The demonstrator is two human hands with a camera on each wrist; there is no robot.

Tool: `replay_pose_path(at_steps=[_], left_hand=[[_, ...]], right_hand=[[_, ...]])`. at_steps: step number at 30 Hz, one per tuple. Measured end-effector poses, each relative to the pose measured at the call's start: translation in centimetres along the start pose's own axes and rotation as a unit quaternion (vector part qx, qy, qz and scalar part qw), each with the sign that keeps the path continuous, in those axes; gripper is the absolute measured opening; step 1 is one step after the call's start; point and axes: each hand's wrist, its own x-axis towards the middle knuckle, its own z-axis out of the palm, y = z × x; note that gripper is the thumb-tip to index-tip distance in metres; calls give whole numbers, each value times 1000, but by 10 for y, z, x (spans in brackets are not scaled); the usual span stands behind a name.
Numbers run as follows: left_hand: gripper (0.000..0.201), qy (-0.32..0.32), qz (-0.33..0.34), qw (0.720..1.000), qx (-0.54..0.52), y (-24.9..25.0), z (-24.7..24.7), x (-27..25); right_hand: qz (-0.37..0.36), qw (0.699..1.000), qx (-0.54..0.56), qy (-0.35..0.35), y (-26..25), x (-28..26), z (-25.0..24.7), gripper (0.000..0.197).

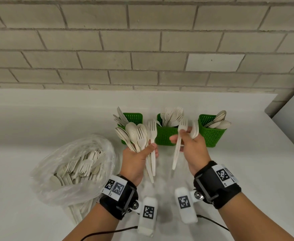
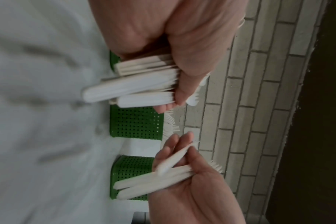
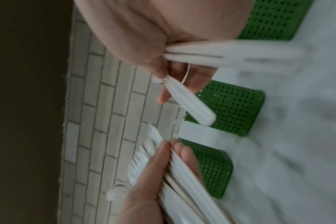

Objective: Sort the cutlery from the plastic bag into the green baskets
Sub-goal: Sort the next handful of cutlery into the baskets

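My left hand (image 1: 154,150) grips a fanned bundle of pale plastic spoons and forks (image 1: 137,136), heads up, in front of the left green basket (image 1: 133,117), which holds knives. My right hand (image 1: 179,136) pinches a single fork (image 1: 177,148) between thumb and fingers and keeps a few more pieces (image 1: 195,130) tucked in its palm. It hovers before the middle basket (image 1: 165,138) of forks. The right basket (image 1: 212,136) holds spoons. In the left wrist view the bundle's handles (image 2: 134,86) stick out under the left hand (image 2: 182,97). The right wrist view shows the pinched fork's handle (image 3: 192,103).
A clear plastic bag (image 1: 73,171) with several more forks and spoons lies on the white counter (image 1: 247,171) at the left. A brick wall (image 1: 142,49) stands close behind the baskets. A grey panel (image 1: 292,108) rises at the counter's right end.
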Motion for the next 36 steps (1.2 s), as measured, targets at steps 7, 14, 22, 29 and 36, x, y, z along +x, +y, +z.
replay_pose_path(at_steps=[7, 14, 22, 29, 36], left_hand=[[7, -4, 22, 999, 23, -3, 0, -1], [7, -23, 51, 996, 75, -2, 4, -5], [16, -68, 12, 997, 24, 4, 8, -10], [25, -108, 74, 988, 75, -3, 9, -11], [20, -59, 1, 998, 14, 5, 2, 0]], right_hand=[[39, 999, 7, -38, -1, 0, -2, 50], [-33, 995, -66, -74, 0, 2, 11, 25], [-29, 995, -10, -91, -7, -4, 15, 21], [8, 993, -6, -116, -9, -9, 26, 41], [-30, 997, 13, -71, -8, 11, 15, 29]])
